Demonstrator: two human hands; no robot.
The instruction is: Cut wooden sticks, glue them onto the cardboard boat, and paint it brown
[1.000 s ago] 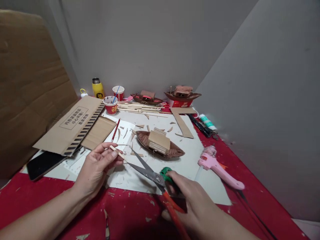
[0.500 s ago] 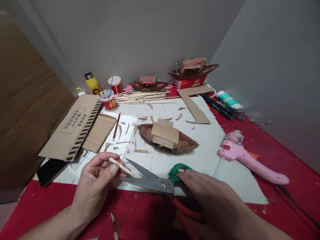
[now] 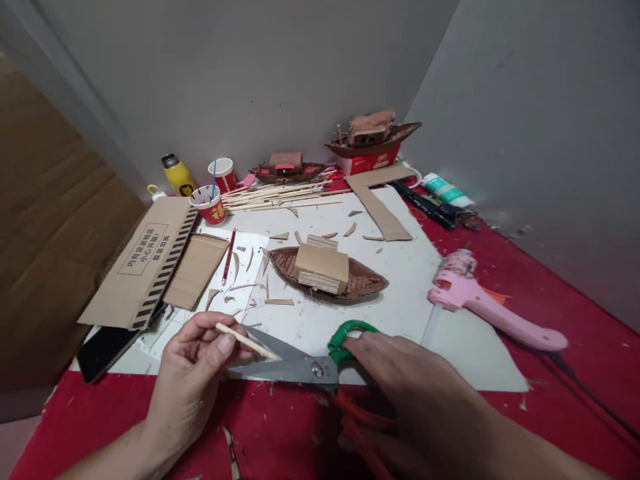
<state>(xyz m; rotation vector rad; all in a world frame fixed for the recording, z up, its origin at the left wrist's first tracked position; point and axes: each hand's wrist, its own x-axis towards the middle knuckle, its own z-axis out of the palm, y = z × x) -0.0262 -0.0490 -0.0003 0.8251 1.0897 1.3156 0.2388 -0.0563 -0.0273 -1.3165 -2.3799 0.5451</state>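
Observation:
Between the thumb and fingers of my left hand [image 3: 197, 363] is a short pale wooden stick [image 3: 250, 342], its free end pointing right. My right hand [image 3: 400, 380] grips a pair of scissors [image 3: 300, 369] by the green and red handles. The blades are parted, and the stick's far end lies between them, close to the pivot. Behind the hands, a brown model boat [image 3: 367, 280] rests on white paper, with a cardboard cabin roof [image 3: 323, 263] over its middle. Thin cardboard offcuts [image 3: 279, 302] are scattered around the boat.
A pink glue gun [image 3: 500, 310] lies at right. Flat cardboard [image 3: 113, 287], a dark phone [image 3: 107, 353] and a pencil [image 3: 229, 257] are at left. Farther back are paper cups [image 3: 207, 208], a yellow bottle [image 3: 179, 177], wooden sticks [image 3: 280, 197] and two boats, one this boat [image 3: 373, 137].
The scissors have shifted left toward my left hand, so the stick now reaches deeper between the blades. The whole view has moved slightly.

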